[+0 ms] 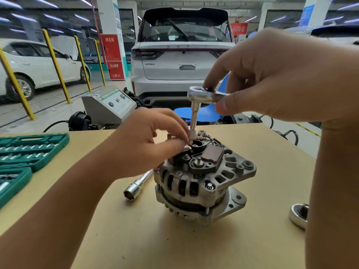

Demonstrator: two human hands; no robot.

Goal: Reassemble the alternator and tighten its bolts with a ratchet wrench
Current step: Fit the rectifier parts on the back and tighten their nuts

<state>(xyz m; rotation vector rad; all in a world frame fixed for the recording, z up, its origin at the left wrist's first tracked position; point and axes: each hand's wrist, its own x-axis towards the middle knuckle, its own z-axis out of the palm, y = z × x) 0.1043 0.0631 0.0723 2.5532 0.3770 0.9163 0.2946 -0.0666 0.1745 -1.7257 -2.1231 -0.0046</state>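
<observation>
At the left edge of the tan fibreboard table [272, 144] lies an open green plastic socket-set case [29, 150], its rows of small chrome bits showing. The left hand [147, 140] reaches in from the lower left, forearm slanting up across the table, wrist level and palm down. Its fingers [174, 146] are curled together, the tips pinching at the foot of the chrome extension bar [193, 121] where a small socket meets the black rear cover on top of the grey cast-metal alternator [202, 179]. Just below that hand, a long chrome deep socket on a bar [136, 188] lies flat on the table, touching or nearly touching the alternator's left side. The alternator stands upright near the middle of the table, rear end up, its slotted housing facing the camera and a brown rectangular block on its top. The extension bar rises nearly vertical from it to the head of a chrome ratchet wrench [202, 94]. The right hand [272, 74] comes down from the right, arm raised, wrist bent, gripping the wrench just behind the head between thumb below and fingers above. Near the right forearm, a second chrome ratchet head [299, 214] rests on the table, partly hidden.
</observation>
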